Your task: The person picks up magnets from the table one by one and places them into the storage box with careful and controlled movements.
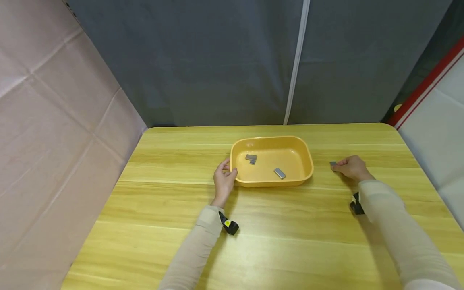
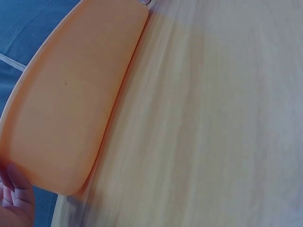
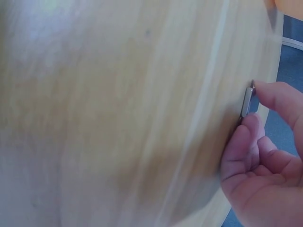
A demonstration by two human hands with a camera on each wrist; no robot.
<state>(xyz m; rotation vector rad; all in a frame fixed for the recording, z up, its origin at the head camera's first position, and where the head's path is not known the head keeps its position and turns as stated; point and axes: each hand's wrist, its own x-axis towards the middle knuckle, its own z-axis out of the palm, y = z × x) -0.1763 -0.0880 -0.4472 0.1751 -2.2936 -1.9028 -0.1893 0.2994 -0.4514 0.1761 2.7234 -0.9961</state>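
A yellow plastic tray (image 1: 270, 183) stands on the table, and my left hand (image 1: 224, 182) grips its left end with the thumb near the front corner. In the left wrist view, the fingers (image 2: 21, 189) touch the end of the tray's wall (image 2: 71, 104). Off to the right of the tray, my right hand (image 1: 352, 167) pinches a small grey metal block (image 1: 332, 163) between thumb and fingertips at the tabletop. The right wrist view shows this block (image 3: 246, 102) edge-on. Inside the tray lie a single grey block (image 1: 280, 173) and a cluster of small grey blocks (image 1: 251, 158).
The wooden table (image 1: 275, 233) carries the tray near its far edge. Behind it hangs a dark grey curtain (image 1: 188, 64) with a pale vertical strip. Light cloth walls flank both sides, the right one (image 1: 438, 117) with a red border.
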